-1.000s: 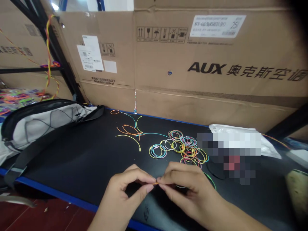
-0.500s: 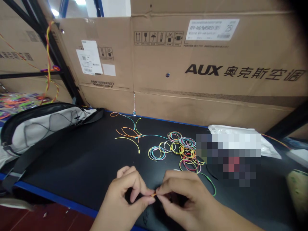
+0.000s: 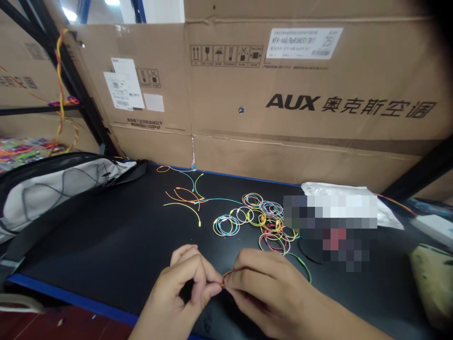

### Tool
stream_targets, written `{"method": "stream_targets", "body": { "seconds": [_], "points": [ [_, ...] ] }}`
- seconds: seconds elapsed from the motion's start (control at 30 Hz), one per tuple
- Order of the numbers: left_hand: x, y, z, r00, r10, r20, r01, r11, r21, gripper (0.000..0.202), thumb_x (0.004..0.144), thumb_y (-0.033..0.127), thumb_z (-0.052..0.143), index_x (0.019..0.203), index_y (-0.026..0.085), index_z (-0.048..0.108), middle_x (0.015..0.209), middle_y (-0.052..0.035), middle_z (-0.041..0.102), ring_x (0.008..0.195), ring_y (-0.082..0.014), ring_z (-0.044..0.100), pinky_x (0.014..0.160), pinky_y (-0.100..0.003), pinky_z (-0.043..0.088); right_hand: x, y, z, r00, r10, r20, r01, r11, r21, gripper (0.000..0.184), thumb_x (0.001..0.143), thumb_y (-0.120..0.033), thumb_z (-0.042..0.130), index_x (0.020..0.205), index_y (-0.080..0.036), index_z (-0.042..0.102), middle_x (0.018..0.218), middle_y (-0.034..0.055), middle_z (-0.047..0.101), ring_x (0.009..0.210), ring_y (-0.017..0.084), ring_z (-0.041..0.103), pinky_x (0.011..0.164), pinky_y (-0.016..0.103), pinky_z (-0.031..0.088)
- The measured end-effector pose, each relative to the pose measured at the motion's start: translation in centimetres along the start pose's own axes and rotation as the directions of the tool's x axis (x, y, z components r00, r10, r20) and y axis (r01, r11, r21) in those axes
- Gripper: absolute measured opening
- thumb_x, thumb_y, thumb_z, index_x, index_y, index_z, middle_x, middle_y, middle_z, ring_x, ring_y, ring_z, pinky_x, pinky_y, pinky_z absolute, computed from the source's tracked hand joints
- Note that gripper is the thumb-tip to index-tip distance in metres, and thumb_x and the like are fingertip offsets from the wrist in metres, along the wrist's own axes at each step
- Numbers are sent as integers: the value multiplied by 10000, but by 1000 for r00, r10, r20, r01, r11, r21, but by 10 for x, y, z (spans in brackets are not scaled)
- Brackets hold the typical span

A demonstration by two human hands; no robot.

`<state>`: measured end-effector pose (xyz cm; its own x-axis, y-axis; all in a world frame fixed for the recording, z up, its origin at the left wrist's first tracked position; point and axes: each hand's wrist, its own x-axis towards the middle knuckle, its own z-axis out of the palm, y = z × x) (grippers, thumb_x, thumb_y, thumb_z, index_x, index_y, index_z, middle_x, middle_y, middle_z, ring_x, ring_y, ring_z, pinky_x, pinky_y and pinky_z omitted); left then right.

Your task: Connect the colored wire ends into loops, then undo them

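Note:
Over the front of the black tabletop, my left hand and my right hand meet fingertip to fingertip. Each is closed in a pinch on a small orange cord; only a short bit shows between the fingers, and the rest is hidden. Just beyond my hands lies a pile of coloured cord loops in blue, yellow, pink and orange. To its left, several loose cords lie unlooped, among them a yellow cord with a thicker end. A green cord curves out behind my right hand.
A white plastic bag lies at the right, beside a blurred-out patch. A grey and black bag rests on the left. Cardboard panels stand along the back edge. At the far right is a pale greenish object.
My fingertips have drawn closer together, so less of the orange cord shows. The whole view has shifted slightly; the loops and loose cords lie as before.

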<state>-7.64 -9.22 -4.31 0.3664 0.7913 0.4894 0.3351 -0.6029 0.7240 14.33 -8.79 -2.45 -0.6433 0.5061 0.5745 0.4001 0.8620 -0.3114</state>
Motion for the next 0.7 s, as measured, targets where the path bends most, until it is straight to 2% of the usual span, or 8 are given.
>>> {"method": "stream_targets", "body": {
  "seconds": [0.13, 0.23, 0.4, 0.47, 0.6, 0.7],
  "points": [
    [3, 3, 1, 996, 79, 44, -82, 994, 72, 383, 892, 41, 566, 673, 203, 297, 679, 57, 580, 645, -120, 588, 868, -312, 484, -1, 1, -1, 999, -14, 30, 15, 1000, -24, 219, 1044, -144, 500, 988, -172, 709, 831, 32, 666, 691, 152, 581, 553, 278, 412],
    [3, 3, 3, 979, 180, 97, -193, 970, 146, 388, 882, -14, 522, 673, 196, 271, 665, 51, 525, 629, -114, 543, 824, -300, 482, 0, -1, -3, 999, -21, 43, 22, 999, -25, 251, 1036, -133, 499, 954, -151, 735, 802, 32, 655, 654, 153, 550, 526, 297, 384],
    [-1, 0, 7, 965, 252, 72, -262, 937, 232, 384, 828, -51, 503, 671, 200, 258, 632, 48, 468, 591, -116, 481, 741, -291, 476, 2, -1, -3, 997, -77, -1, 77, 996, -32, 284, 1035, -118, 497, 933, -127, 761, 745, 27, 637, 613, 149, 495, 491, 302, 361],
    [-1, 0, 8, 958, 283, 42, -284, 923, 261, 365, 808, -62, 485, 667, 203, 275, 623, 54, 483, 571, -111, 482, 794, -319, 498, 4, -1, -1, 994, -102, -32, 101, 994, -44, 281, 1035, -124, 521, 887, -124, 760, 713, 17, 622, 594, 144, 466, 467, 305, 338],
    [-2, 0, 9, 940, 338, -37, -314, 905, 286, 368, 782, -74, 518, 684, 206, 299, 630, 91, 533, 546, -86, 528, 1021, -388, 477, 5, -2, -1, 989, -123, -78, 120, 992, -51, 337, 1037, -126, 514, 787, -133, 740, 656, 7, 602, 553, 138, 429, 426, 308, 310],
    [-7, -3, 12, 960, 251, -123, -220, 950, 223, 359, 815, -52, 581, 736, 229, 373, 697, 91, 599, 635, -102, 616, 1072, -393, 460, 1, -3, -4, 991, -101, -87, 95, 993, -68, 249, 1022, -101, 515, 912, -134, 736, 709, 15, 630, 589, 138, 491, 456, 299, 346]
  ]
}}
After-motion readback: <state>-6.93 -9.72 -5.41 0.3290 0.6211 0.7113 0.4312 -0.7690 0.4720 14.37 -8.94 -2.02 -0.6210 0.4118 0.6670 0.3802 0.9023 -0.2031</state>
